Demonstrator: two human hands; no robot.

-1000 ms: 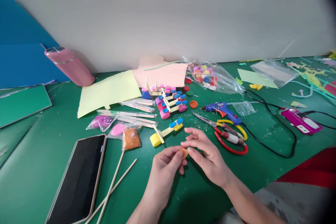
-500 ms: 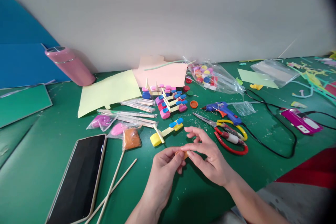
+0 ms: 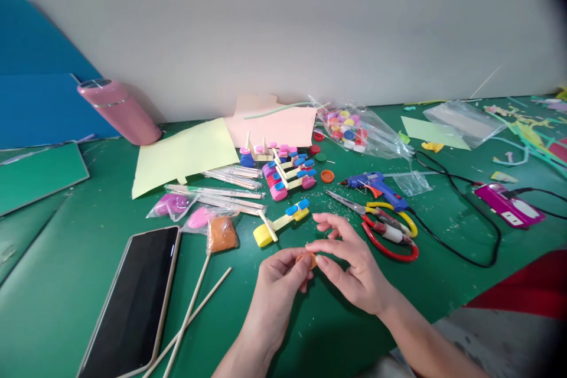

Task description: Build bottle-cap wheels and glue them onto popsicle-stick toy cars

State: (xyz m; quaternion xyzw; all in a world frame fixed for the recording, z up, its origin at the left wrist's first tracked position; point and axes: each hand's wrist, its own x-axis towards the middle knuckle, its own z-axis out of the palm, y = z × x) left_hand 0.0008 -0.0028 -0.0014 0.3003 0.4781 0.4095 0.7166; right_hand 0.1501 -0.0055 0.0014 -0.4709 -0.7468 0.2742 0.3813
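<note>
A small orange piece (image 3: pixel 313 261) with a rounded edge is between my two hands, mostly covered by the fingers, so I cannot tell its exact kind. My left hand (image 3: pixel 281 283) pinches it between thumb and forefinger. From the other side, my right hand (image 3: pixel 349 266) has its thumb and forefinger tips at the piece, with the other fingers spread loosely. Just beyond the hands lies a yellow clay model (image 3: pixel 264 235) with pale wooden sticks and blue ovals. An orange ring-shaped cap (image 3: pixel 327 176) sits farther back.
Scissors (image 3: pixel 385 227) and a blue glue gun (image 3: pixel 376 184) lie to the right, its cord trailing to a purple box (image 3: pixel 507 204). A phone (image 3: pixel 133 301), crossed sticks (image 3: pixel 195 301) and a brown clay packet (image 3: pixel 222 234) are left. More models (image 3: pixel 287 174) stand behind.
The hands stay in nearly the same place. Slightly more of the orange piece shows between the fingertips now.
</note>
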